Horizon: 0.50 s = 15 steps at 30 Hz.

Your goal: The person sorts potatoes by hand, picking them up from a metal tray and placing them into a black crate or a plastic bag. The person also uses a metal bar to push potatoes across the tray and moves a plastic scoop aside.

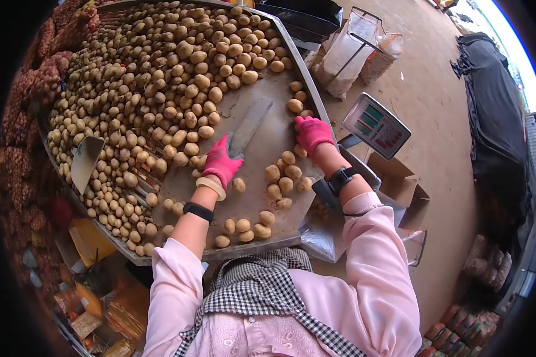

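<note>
A large heap of potatoes (161, 83) covers the left and far part of a metal table (220, 149). My left hand (222, 160), in a pink and grey glove, is over the table beside the heap's edge; its thumb and fingers are apart and I see nothing in it. A flat grey strip (250, 126) extends from that hand across the metal. My right hand (313, 134), in a pink glove, is at the table's right rim with curled fingers, touching or very near a potato (306, 113). Small groups of potatoes (286, 185) lie nearer my body.
A scale with a display (376, 125) stands right of the table. Bagged goods (346, 53) are beyond it, and a cardboard box (393, 184) is below. A white scoop (86, 163) rests on the heap. Net sacks (24, 160) line the left side.
</note>
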Each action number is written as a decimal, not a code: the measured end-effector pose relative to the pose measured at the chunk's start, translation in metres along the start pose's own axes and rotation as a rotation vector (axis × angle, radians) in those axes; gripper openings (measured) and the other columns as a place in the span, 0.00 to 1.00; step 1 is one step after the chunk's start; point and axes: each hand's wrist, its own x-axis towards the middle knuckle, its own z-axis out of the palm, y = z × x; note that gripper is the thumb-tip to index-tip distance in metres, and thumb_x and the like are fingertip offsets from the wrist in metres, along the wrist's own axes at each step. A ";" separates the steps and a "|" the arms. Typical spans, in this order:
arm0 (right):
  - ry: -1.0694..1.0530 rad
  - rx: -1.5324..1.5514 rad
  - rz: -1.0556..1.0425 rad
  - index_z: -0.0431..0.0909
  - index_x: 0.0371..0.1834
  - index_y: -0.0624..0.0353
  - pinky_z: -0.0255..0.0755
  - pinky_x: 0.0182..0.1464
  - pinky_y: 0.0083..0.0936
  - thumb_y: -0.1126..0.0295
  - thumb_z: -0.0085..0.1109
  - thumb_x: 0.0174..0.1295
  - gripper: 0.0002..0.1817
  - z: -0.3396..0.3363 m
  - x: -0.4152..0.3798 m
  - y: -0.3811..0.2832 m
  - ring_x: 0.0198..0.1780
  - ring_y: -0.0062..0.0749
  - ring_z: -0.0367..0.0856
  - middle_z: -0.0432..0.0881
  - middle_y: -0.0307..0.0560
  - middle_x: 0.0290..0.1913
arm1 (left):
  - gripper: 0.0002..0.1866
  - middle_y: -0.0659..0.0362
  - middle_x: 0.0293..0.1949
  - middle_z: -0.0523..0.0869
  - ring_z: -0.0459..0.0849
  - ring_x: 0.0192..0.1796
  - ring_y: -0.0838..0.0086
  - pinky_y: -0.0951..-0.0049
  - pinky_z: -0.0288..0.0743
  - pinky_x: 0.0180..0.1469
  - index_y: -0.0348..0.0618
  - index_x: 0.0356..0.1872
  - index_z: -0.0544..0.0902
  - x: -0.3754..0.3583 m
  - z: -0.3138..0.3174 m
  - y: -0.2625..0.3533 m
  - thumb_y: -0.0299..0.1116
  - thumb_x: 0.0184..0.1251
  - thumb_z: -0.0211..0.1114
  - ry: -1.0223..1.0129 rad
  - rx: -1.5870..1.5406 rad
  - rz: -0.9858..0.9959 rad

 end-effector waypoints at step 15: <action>-0.065 0.700 -0.401 0.82 0.46 0.55 0.76 0.53 0.40 0.66 0.64 0.55 0.15 -0.063 0.024 -0.014 0.50 0.50 0.83 0.84 0.54 0.45 | 0.41 0.49 0.61 0.74 0.76 0.63 0.56 0.60 0.75 0.63 0.49 0.72 0.68 -0.027 0.028 0.024 0.36 0.55 0.75 -0.159 0.031 -0.007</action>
